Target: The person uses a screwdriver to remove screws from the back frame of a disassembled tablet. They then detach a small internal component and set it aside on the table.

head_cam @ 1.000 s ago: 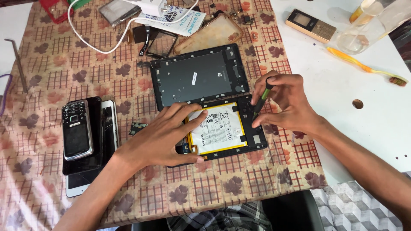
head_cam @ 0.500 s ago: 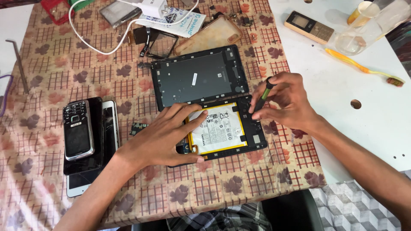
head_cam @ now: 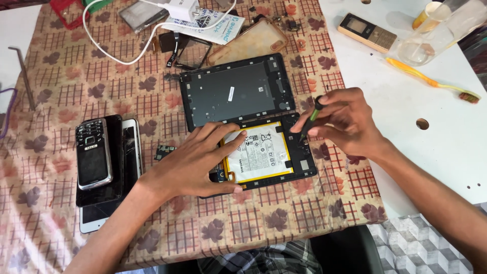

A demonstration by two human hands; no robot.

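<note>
On the counter (head_cam: 61,76), the opened tablet (head_cam: 264,152) lies with its battery showing and its detached back cover (head_cam: 236,91) just beyond it. The left hand (head_cam: 198,162) rests flat and open on the tablet, pinning it, while the right hand (head_cam: 345,122) is closed around a small screwdriver (head_cam: 310,117), tip at the tablet's right edge. Keep the driver upright and the frame pressed steady; right of the tablet, a clear cup (head_cam: 423,45) looks empty.
</note>
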